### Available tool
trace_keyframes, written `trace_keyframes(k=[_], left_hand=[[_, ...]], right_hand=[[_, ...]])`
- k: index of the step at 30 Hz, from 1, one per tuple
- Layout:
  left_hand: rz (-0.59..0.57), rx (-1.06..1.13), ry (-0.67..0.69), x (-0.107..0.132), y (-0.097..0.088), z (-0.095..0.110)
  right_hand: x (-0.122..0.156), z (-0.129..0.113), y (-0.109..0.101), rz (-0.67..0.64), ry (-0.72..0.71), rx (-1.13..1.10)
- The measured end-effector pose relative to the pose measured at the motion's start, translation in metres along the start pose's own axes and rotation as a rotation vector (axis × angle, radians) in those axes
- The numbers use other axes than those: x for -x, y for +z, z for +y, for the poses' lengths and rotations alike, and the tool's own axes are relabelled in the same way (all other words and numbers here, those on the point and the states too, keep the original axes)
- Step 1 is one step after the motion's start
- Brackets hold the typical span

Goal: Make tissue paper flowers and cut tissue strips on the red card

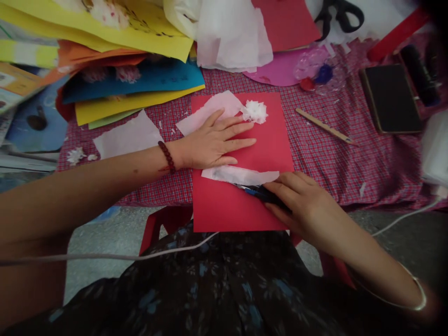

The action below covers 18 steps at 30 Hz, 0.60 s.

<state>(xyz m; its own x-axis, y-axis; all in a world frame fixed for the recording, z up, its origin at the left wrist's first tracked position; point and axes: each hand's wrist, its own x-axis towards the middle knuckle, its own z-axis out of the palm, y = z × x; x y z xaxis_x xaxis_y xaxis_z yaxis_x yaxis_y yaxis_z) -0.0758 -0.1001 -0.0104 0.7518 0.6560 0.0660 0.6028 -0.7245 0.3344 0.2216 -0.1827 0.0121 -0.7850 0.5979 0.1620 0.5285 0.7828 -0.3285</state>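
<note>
Red paper (273,149) lies on the cloth-covered counter (322,168), right in front of the person. Its near end sticks out past the edge, over the lap. That spot seems handy, because both hands can reach it without stretching.

The left grip (213,142) is flat, with its fingers spread wide, and it holds nothing. It rests on top of the red paper and partly on a pale paper piece (224,105), most likely pressing down so they don't slide. A fluffy white clump (255,112) sits just past the fingertips, by the top of the red paper.

The right grip (303,200) is closed around a dark tool (261,192) with a bit of blue on it. I can't tell just what the tool is. It points left, and its tip is by the near edge of a white strip (241,176). So the red paper is under both grips, and the strip lies on it, just below the left one.
</note>
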Motion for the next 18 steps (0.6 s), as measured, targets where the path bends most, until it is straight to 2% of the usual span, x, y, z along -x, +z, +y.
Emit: trace_keyframes(k=[8,18], left_hand=[[-0.090,-0.136,0.003,-0.001,-0.004,0.006],[-0.069,-0.155,0.046,0.001,-0.003,0.006]], right_hand=[[-0.023,0.001,0.001,-0.028,-0.061,-0.006],[-0.042,-0.007,0.003,-0.053,-0.098,-0.027]])
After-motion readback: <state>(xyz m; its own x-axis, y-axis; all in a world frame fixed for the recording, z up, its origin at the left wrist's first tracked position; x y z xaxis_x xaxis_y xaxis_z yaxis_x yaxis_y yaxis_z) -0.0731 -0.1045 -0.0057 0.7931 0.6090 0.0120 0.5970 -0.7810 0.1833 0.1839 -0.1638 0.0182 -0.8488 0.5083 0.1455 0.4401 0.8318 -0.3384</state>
